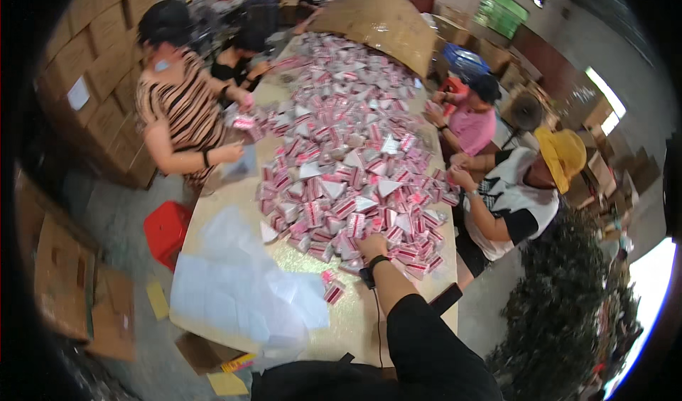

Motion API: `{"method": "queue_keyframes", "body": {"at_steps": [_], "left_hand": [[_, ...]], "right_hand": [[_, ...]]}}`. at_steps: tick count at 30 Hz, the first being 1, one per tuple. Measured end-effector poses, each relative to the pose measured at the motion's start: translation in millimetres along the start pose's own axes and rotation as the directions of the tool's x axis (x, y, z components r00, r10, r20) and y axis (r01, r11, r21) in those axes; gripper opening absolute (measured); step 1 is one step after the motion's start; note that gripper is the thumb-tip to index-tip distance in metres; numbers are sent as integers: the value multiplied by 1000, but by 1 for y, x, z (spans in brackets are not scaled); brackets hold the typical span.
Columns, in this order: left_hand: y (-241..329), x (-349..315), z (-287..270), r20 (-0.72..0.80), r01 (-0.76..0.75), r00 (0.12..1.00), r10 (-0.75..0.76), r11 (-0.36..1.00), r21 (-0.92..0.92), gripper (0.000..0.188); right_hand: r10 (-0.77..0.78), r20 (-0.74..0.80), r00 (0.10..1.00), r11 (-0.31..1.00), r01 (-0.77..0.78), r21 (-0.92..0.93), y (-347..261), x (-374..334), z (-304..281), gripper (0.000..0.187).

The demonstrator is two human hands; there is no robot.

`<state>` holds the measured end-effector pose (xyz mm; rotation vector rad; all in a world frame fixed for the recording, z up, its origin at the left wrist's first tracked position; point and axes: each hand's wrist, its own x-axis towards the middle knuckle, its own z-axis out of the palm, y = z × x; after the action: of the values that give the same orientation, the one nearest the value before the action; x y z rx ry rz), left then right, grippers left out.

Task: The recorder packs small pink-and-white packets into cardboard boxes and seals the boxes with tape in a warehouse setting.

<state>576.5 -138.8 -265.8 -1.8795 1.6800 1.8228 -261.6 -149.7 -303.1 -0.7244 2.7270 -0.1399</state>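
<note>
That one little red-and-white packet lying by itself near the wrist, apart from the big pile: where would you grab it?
Pinch the packet across its narrow sides, coming straight down from above. It lies flat on the table with bare surface around it, so fingers probably fit on both sides. The right hand is nearest. Its exact edges are too small to tell.

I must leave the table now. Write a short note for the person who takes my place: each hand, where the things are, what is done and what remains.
Right hand: reaching into the near edge of the heap of small pink-and-white packets; whether its grip has closed on one cannot be told.
Left hand: not in view.
Things: stack of clear plastic bags lies at the near left of the long table; one loose pink-and-white packet lies beside it.
Done: no filled bags visible at this end.
Left: almost the whole heap.
</note>
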Motion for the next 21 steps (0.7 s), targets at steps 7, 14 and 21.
{"method": "queue_keyframes", "body": {"at_steps": [7, 14, 21], "left_hand": [[78, -13, 26, 76, 313, 945, -318, 947, 74, 27], [15, 91, -70, 28, -230, 972, 234, 917, 325, 30], [132, 86, -35, -8, 67, 998, -68, 949, 309, 34]], "right_hand": [[155, -54, 986, 917, -124, 378, 51, 13, 42, 79], [-164, -223, 961, 965, 204, 166, 71, -21, 57, 40], [64, -335, 940, 753, 174, 634, 11, -117, 23, 48]]}}
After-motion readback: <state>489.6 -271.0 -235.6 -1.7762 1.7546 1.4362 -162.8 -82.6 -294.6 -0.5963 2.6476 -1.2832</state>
